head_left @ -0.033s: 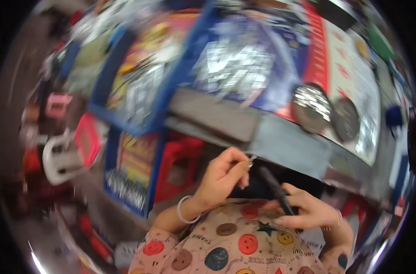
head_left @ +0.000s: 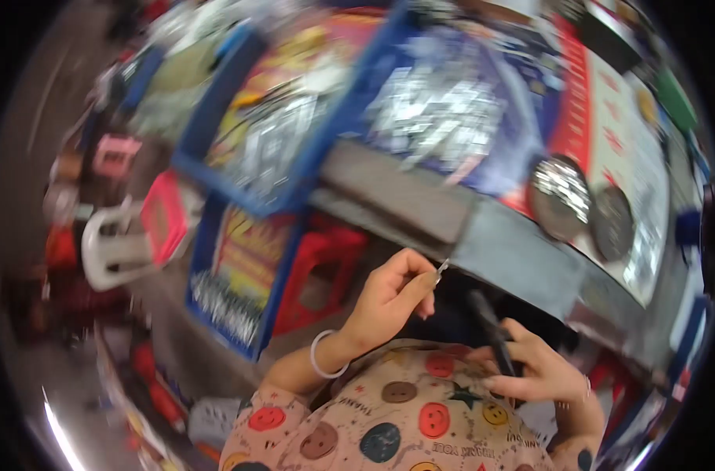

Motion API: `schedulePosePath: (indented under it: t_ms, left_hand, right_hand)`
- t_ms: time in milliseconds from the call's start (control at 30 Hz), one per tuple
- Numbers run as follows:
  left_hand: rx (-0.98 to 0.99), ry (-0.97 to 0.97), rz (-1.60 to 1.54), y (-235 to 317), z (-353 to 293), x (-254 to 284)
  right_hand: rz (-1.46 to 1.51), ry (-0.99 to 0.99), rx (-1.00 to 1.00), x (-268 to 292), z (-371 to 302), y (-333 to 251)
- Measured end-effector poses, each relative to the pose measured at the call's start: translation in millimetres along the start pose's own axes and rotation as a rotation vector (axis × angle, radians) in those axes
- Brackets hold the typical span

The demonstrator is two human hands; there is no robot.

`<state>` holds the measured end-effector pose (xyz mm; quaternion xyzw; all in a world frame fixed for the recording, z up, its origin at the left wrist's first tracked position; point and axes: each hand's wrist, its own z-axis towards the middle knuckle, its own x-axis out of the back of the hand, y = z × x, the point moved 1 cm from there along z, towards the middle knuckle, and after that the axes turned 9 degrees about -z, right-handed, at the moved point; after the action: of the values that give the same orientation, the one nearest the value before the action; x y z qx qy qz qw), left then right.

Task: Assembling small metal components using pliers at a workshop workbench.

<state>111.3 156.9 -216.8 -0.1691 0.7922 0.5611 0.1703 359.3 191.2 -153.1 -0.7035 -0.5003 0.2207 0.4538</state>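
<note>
My left hand (head_left: 390, 302) pinches a small shiny metal piece (head_left: 443, 268) between thumb and forefinger, just off the table's near edge. A white bracelet circles that wrist. My right hand (head_left: 544, 367) is closed around a slim black tool (head_left: 491, 328). The tool's blurred tip points up and away from me, to the right of the metal piece and apart from it. Farther off on the table, a heap of silvery metal pieces (head_left: 436, 114) lies on purple plastic. A dark oval dish (head_left: 563, 233) with shiny contents stands at right, beside a second oval dish (head_left: 612, 224).
A brown block (head_left: 393, 187) and a grey plate (head_left: 522, 253) line the near table edge. At left, a blue crate (head_left: 235, 195) holds metal strips; a lower blue crate (head_left: 265, 334) holds small metal parts. A red stool (head_left: 314, 275) and white chair (head_left: 110, 275) stand beyond.
The whole scene has shifted rightward in the picture with a head turn. Both hands keep their grips, and the tool still points away from me.
</note>
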Motion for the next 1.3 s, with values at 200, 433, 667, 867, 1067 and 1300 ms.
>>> schedulePosePath:
  t_ms: [200,433,667,867,1067,1300]
  left_hand:
    - [-0.328,0.686,0.372,10,-79,127]
    - [-0.45,1.14,0.954,-5,-212,299]
    - [-0.433,1.109,1.291,-13,-234,334]
    - [-0.605,1.025,1.216,49,-175,262]
    - [-0.757,0.58,0.957,95,-73,115]
    - [-0.745,-0.179,0.997,89,63,-44]
  right_hand:
    - [-0.288,0.172,-0.057,-25,1,10]
    - [-0.47,0.09,0.13,-34,33,-1]
    - [-0.532,0.106,0.203,-38,33,0]
    - [-0.44,0.185,0.152,-39,20,14]
    - [-0.398,0.228,0.234,-39,14,27]
    - [-0.324,0.307,0.244,-52,-13,58]
